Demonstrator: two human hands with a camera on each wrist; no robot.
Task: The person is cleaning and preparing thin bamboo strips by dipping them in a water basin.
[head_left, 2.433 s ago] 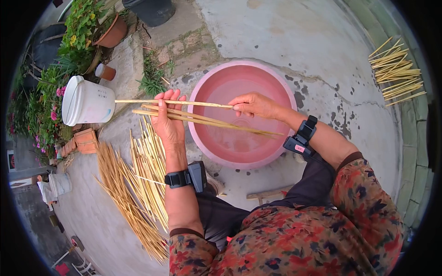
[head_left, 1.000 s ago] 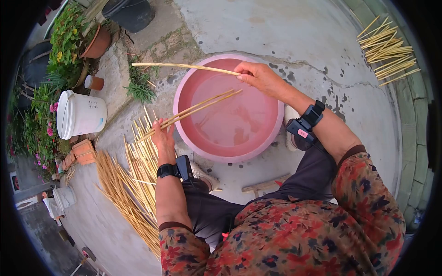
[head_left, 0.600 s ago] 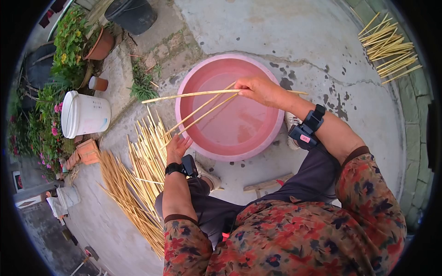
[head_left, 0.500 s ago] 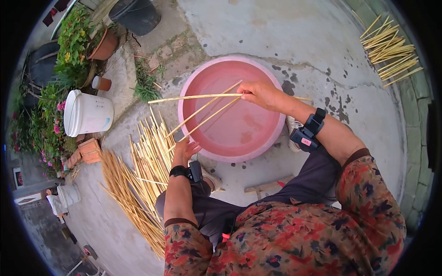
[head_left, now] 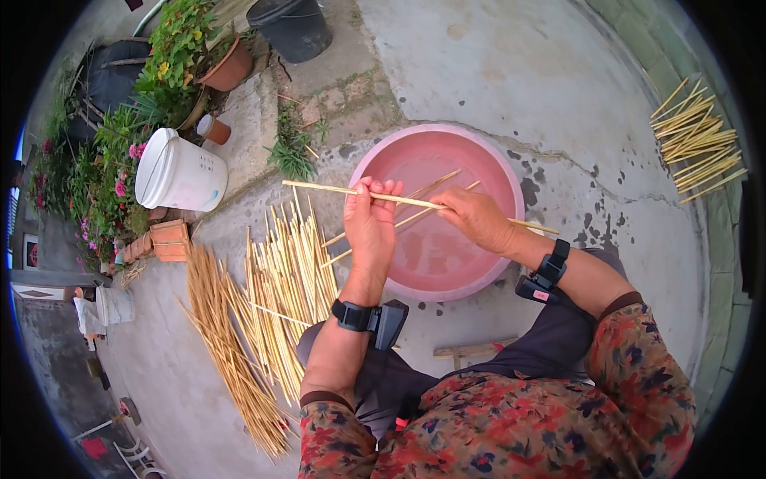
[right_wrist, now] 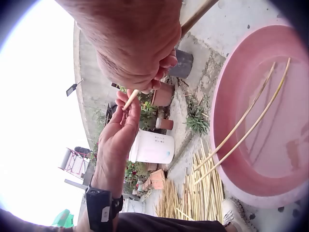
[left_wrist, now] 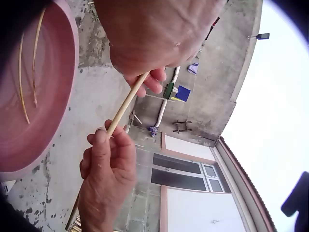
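Both hands hold one long pale stick [head_left: 415, 203] level over a pink basin [head_left: 504, 164]. My left hand [head_left: 369, 219] grips it near the middle, fingers curled over it. My right hand [head_left: 477, 217] pinches it a little further right. In the left wrist view the stick [left_wrist: 126, 104] runs from the left hand [left_wrist: 154, 43] to the right hand [left_wrist: 108, 169]. In the right wrist view the right hand [right_wrist: 137, 48] and left hand [right_wrist: 119, 128] meet on the stick [right_wrist: 130, 99]. Two more sticks [right_wrist: 241, 126] lie in the basin [right_wrist: 289, 193], leaning over its rim.
A spread pile of pale sticks [head_left: 283, 275] and darker ones [head_left: 219, 335] lies on the concrete at the left. Another bundle [head_left: 698, 144] lies far right. A white bucket [head_left: 179, 172], flower pots [head_left: 227, 68] and a black tub [head_left: 291, 24] stand behind.
My left hand let go of the two sticks, which now lean in the basin. It then rose and took hold of the single stick in my right hand.
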